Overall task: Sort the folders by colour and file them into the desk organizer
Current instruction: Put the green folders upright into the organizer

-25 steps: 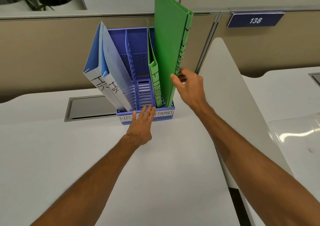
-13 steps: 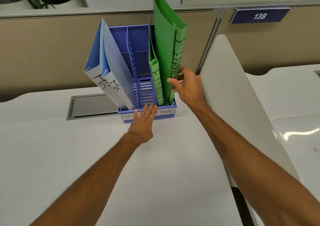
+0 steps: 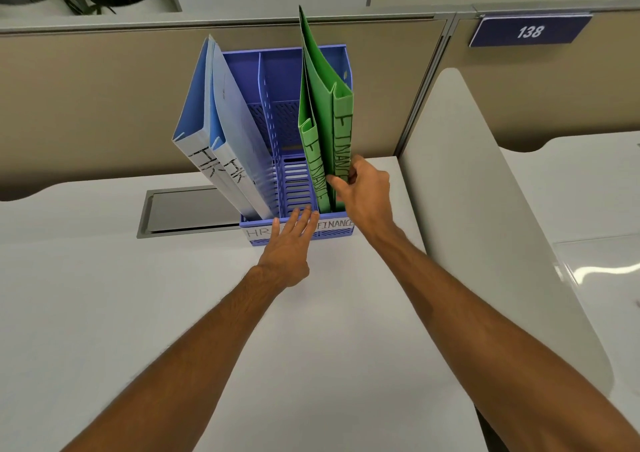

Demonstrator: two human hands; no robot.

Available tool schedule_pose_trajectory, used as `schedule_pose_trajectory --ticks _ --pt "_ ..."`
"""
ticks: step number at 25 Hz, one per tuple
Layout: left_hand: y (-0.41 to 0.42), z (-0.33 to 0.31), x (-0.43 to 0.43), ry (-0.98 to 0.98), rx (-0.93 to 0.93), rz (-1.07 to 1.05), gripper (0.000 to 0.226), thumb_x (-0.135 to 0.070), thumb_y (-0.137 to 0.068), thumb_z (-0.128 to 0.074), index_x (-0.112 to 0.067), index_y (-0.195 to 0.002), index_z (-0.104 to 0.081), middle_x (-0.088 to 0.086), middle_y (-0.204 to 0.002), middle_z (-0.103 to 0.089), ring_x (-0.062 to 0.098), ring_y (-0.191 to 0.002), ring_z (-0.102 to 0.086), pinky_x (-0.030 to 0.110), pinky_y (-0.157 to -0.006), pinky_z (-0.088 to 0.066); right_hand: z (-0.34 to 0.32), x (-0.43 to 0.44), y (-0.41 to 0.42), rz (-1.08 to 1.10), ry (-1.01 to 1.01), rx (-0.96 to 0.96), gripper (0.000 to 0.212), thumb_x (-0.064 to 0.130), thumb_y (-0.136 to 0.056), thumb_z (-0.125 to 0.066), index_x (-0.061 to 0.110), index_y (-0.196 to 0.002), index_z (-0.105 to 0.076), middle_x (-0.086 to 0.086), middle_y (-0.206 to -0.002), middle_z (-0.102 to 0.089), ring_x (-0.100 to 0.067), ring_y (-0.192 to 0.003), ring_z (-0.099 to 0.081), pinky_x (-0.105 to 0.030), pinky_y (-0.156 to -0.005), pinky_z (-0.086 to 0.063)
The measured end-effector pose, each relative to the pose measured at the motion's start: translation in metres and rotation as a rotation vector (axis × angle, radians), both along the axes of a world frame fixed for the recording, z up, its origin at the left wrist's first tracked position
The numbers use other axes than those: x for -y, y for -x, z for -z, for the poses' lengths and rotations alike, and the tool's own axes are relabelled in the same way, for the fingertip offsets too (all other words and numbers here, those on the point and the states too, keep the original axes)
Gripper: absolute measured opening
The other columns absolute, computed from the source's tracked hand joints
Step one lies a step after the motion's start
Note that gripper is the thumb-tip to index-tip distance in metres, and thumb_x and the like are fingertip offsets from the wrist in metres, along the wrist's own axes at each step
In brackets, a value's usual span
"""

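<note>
A purple desk organizer (image 3: 277,77) stands on the white desk against the partition. Its left slot, labelled HR, holds two blue folders (image 3: 225,133) that lean left. Its right slot, labelled FINANCE, holds two green folders. The left green folder (image 3: 313,161) stands in the slot untouched. My right hand (image 3: 363,188) grips the spine of the right green folder (image 3: 341,129), which sits low in the slot. My left hand (image 3: 291,244) lies flat with fingers spread against the organizer's front edge, holding nothing. The middle slot is empty.
A metal cable hatch (image 3: 187,209) is set into the desk left of the organizer. A white curved divider (image 3: 485,209) rises on the right, with another desk beyond it. A beige partition with a sign "138" (image 3: 530,31) runs behind; plants sit above.
The right green folder has dropped down into the FINANCE slot, guided by my right hand. My left hand has stayed on the organizer's front.
</note>
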State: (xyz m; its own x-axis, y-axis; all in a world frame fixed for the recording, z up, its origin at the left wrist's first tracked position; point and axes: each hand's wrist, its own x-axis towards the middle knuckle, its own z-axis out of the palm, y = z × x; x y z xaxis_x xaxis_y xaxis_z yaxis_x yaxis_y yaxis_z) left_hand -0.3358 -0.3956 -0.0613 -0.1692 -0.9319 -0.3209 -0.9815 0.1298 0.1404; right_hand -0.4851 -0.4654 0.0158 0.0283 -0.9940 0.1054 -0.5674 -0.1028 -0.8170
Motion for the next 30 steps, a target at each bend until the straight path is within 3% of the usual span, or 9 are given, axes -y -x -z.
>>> schedule_pose_trajectory --ticks 3,7,15,22,27,30 --pt "0.000 0.002 0.001 0.000 -0.014 -0.006 0.114 -0.015 -0.078 -0.071 -0.025 -0.152 0.016 0.000 -0.162 0.015 0.021 -0.149 0.013 0.045 -0.107 0.016 0.012 -0.002 -0.002 0.033 -0.050 -0.049 0.037 0.034 -0.088 -0.069 0.010 -0.115 -0.061 -0.006 -0.103 -0.072 -0.019 -0.083 -0.070 -0.033 -0.076 -0.061" --pt "-0.005 0.005 -0.001 0.014 -0.027 -0.002 0.117 -0.012 -0.077 -0.072 -0.026 -0.151 0.017 -0.001 -0.162 0.015 0.021 -0.149 0.014 0.044 -0.107 0.017 0.023 -0.004 0.001 -0.011 -0.105 -0.136 0.041 0.036 -0.085 -0.072 0.012 -0.116 -0.059 -0.005 -0.109 -0.072 -0.019 -0.084 -0.069 -0.019 -0.066 -0.052" --pt "-0.007 0.009 0.000 0.001 -0.022 0.008 0.119 -0.013 -0.076 -0.072 -0.027 -0.150 0.020 -0.001 -0.161 0.019 0.020 -0.149 0.016 0.045 -0.107 0.018 0.026 0.003 -0.007 -0.068 -0.102 -0.251 0.046 0.038 -0.081 -0.075 0.008 -0.111 -0.059 -0.009 -0.105 -0.072 -0.020 -0.081 -0.066 -0.012 -0.056 -0.041" --pt "-0.011 -0.014 -0.008 0.000 -0.071 0.040 0.108 -0.018 -0.083 -0.066 -0.024 -0.152 0.017 0.000 -0.160 0.024 0.020 -0.148 0.019 0.047 -0.116 0.012 0.025 -0.006 0.003 -0.067 -0.144 -0.223 0.048 0.034 -0.076 -0.079 0.009 -0.112 -0.059 -0.009 -0.109 -0.071 -0.021 -0.083 -0.067 -0.014 -0.062 -0.044" --pt "-0.018 -0.052 -0.038 0.084 -0.215 -0.039 0.085 -0.024 -0.093 -0.058 -0.022 -0.155 0.001 -0.001 -0.162 0.017 0.019 -0.149 0.014 0.044 -0.123 -0.005 0.020 -0.031 0.014 -0.031 -0.164 -0.238 0.028 0.031 -0.085 -0.073 0.020 -0.097 -0.050 -0.010 -0.105 -0.069 -0.019 -0.075 -0.061 -0.027 -0.062 -0.059" --pt "-0.028 -0.069 -0.068 0.154 -0.332 -0.173 0.075 -0.025 -0.095 -0.057 -0.022 -0.155 -0.011 -0.001 -0.164 -0.001 0.020 -0.150 -0.005 0.041 -0.120 -0.024 0.014 -0.051 0.010 -0.092 -0.156 -0.319 0.016 0.029 -0.091 -0.063 0.015 -0.092 -0.054 -0.011 -0.098 -0.069 -0.028 -0.083 -0.067 -0.036 -0.064 -0.062"
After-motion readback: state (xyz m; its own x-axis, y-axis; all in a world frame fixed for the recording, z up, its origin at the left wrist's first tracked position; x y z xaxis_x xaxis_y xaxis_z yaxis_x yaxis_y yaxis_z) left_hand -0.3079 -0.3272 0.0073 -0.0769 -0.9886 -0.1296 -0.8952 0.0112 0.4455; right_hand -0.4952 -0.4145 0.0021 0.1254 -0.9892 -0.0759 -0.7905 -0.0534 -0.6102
